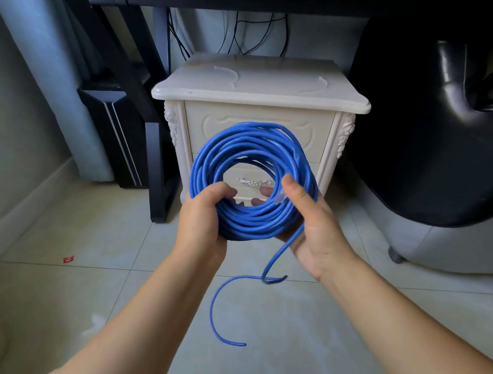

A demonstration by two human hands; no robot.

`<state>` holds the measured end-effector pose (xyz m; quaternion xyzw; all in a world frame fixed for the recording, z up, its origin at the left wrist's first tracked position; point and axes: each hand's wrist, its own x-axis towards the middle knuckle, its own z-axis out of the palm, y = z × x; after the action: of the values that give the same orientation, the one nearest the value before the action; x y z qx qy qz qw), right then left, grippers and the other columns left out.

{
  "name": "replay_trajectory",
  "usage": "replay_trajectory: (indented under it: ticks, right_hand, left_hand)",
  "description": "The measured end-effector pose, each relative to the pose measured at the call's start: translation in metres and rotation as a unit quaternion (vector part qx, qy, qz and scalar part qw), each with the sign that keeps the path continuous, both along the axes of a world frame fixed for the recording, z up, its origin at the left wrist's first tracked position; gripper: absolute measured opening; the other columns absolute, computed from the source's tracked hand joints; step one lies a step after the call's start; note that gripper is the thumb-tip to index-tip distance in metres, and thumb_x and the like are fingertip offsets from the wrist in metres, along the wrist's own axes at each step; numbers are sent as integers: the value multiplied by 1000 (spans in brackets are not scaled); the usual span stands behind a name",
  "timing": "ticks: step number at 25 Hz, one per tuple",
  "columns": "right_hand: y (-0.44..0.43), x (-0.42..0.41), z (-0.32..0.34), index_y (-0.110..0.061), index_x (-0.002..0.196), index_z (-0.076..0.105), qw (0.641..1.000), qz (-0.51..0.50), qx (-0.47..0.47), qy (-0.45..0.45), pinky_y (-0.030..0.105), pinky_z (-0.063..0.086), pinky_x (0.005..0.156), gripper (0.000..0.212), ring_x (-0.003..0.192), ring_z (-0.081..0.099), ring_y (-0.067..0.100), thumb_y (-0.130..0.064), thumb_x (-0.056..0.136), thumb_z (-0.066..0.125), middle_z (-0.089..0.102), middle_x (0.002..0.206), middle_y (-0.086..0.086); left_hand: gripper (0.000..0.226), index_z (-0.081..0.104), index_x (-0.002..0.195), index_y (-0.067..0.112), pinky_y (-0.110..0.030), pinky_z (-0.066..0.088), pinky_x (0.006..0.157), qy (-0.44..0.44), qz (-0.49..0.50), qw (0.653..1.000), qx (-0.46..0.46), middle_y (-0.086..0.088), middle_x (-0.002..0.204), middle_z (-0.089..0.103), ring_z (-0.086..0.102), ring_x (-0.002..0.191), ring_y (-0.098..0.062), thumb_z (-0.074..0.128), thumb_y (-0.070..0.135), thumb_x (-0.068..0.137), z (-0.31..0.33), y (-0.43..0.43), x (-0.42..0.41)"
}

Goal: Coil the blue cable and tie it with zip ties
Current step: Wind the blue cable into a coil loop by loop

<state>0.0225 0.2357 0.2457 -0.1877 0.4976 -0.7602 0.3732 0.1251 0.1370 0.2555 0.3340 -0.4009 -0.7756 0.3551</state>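
Slack from the blue cable point(252, 135) trailed toward the floor point(327, 343) below my left hand point(203, 220) and right hand point(310, 220), both curled round the coil's bottom, where the light but springy loops seemed best gripped all together, before the white nightstand point(260, 81).

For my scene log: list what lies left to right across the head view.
red scrap → black computer tower → left hand → blue cable coil → right hand → black chair
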Motion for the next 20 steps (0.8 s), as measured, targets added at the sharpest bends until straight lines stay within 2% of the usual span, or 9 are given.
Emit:
replay_trajectory:
  ticks: [2,4,7,10,12,14,16,18,20]
  right_hand:
    - [-4,7,-5,-13,124,56,999,-25,-22,-7,44,58,85,63,94,70,32,-28,68,81,69,104,10]
    - [-4,4,-5,-10,115,57,998,-59,-21,22,44,57,82,49,86,69,31,-16,70,76,67,88,7]
    - [1,-8,1,-10,102,58,994,-95,-7,57,51,55,78,34,69,60,25,6,72,64,59,76,8]
    - [6,-20,7,-11,106,60,991,-89,16,96,55,56,76,49,68,58,26,5,60,62,57,82,11]
    - [10,-25,8,-19,107,63,982,-64,53,170,56,55,77,56,72,59,26,0,54,64,61,82,8]
    - [16,-26,8,-30,106,65,956,-28,107,272,46,56,74,57,74,62,17,-6,54,67,66,80,-4]
    - [21,-24,11,-32,107,63,929,36,125,347,27,50,70,58,73,62,7,-5,56,67,67,81,-15]
    - [23,-22,15,-34,112,60,900,105,138,399,17,49,74,64,82,65,2,0,59,67,69,90,-19]
    - [23,-21,15,-35,117,59,882,132,153,426,18,51,80,68,92,66,2,2,61,69,69,99,-18]
  left_hand:
    - [16,56,79,14,-36,46,65,12,-1,1000,29,-1,62,49,52,58,-18,57,-1,83,-4,7,-2]
    - [11,56,84,13,-34,49,64,10,-36,999,17,-3,67,54,56,64,-18,59,3,87,-9,12,-1]
    - [9,62,94,13,-33,55,71,-69,-132,988,-36,-6,82,71,69,77,-17,67,19,88,-13,15,3]
    - [29,66,108,21,-31,55,81,-107,-160,978,-85,-6,106,74,71,91,-11,74,28,82,-4,0,8]
    - [60,56,130,29,-26,53,82,-112,-161,962,-192,4,115,71,70,98,-7,81,22,76,3,-14,13]
    - [79,48,137,41,-23,50,90,-155,-173,920,-317,13,125,64,67,105,-3,86,21,70,5,-19,16]
    - [82,47,136,45,-20,50,92,-199,-202,863,-419,19,129,58,64,105,3,87,19,69,6,-18,19]
    - [85,46,137,45,-20,51,90,-222,-227,826,-465,19,128,56,64,100,2,85,14,68,6,-17,20]
    - [78,51,132,43,-21,54,81,-229,-248,824,-454,18,112,65,68,88,-3,81,8,68,6,-16,20]
